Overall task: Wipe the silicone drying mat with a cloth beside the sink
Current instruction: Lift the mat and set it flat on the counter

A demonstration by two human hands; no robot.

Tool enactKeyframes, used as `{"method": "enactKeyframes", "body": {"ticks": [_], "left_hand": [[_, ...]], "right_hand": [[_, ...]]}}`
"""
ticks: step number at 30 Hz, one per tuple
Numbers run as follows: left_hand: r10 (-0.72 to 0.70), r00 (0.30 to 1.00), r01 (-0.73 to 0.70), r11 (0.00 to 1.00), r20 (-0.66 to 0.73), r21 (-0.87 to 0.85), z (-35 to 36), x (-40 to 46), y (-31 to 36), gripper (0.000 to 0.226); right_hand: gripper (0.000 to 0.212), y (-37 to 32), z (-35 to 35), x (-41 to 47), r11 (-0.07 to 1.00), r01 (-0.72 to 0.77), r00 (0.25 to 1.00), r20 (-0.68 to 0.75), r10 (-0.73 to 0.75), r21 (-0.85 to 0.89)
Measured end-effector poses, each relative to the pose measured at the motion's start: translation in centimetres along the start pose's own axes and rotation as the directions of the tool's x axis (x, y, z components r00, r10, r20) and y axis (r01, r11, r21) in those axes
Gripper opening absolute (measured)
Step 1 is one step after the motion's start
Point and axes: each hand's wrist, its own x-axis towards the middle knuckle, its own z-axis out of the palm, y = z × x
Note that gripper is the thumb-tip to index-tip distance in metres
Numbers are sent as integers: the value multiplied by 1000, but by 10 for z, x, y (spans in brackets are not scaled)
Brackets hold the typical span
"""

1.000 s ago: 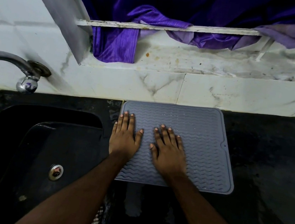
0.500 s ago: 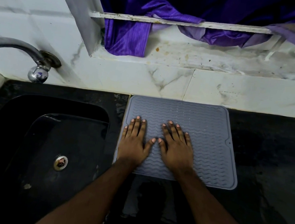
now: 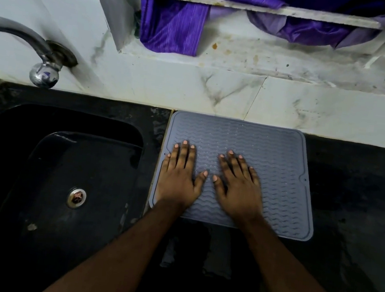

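A grey silicone drying mat [image 3: 275, 170] with wavy ridges lies flat on the black counter, just right of the sink and against the back wall. My left hand [image 3: 179, 177] rests palm down on the mat's left part, fingers straight. My right hand [image 3: 238, 185] rests palm down near the mat's middle, fingers spread. Neither hand holds anything. No cloth for wiping is in view.
A black sink [image 3: 66, 179] with a metal drain [image 3: 76, 197] lies to the left, under a metal tap [image 3: 43, 71]. The black counter [image 3: 357, 214] runs right of the mat. Purple fabric [image 3: 174, 29] hangs over a marble ledge behind.
Both hands stay flat on the mat; my thumbs have drawn a little apart. The camera view has shifted, so the mat and sink sit further right in frame.
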Motion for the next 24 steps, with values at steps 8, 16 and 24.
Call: {"method": "enactKeyframes", "body": {"ticks": [8, 16, 24], "left_hand": [[-12, 999, 12, 1000, 33, -9, -5, -3, 2, 81], [-16, 999, 17, 1000, 45, -14, -6, -4, 4, 80], [40, 998, -37, 998, 56, -44, -9, -3, -8, 81]], "right_hand": [[63, 3, -4, -5, 1000, -1, 999, 35, 1, 5], [64, 6, -3, -12, 1000, 2, 1000, 18, -2, 21], [63, -3, -3, -12, 999, -34, 998, 45, 33, 10]]}}
